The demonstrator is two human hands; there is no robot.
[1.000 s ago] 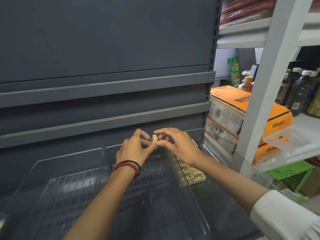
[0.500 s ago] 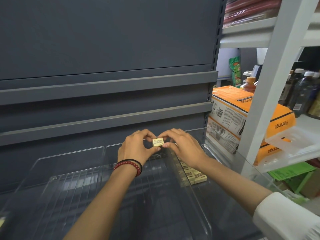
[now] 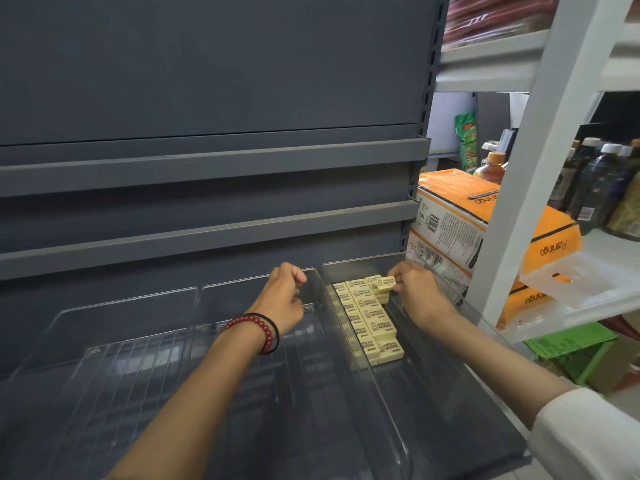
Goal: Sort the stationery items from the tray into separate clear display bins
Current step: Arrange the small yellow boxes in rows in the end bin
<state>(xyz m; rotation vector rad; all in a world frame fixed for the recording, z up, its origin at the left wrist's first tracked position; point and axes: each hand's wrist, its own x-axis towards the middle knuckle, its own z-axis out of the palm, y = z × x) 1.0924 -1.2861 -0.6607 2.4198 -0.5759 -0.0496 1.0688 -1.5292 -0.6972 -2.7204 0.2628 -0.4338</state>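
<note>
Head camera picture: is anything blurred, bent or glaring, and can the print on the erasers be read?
Head view: the wide lens bows the grey shelf rails and slants the white post; head view: the clear bins look smeared near the camera, with pale glare streaks; head view: the erasers are sharper, but their print is too small to read.

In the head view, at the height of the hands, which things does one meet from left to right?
Left clear bin → left hand → stacked erasers → held eraser → right hand → orange boxes → white shelf post → bottles.
</note>
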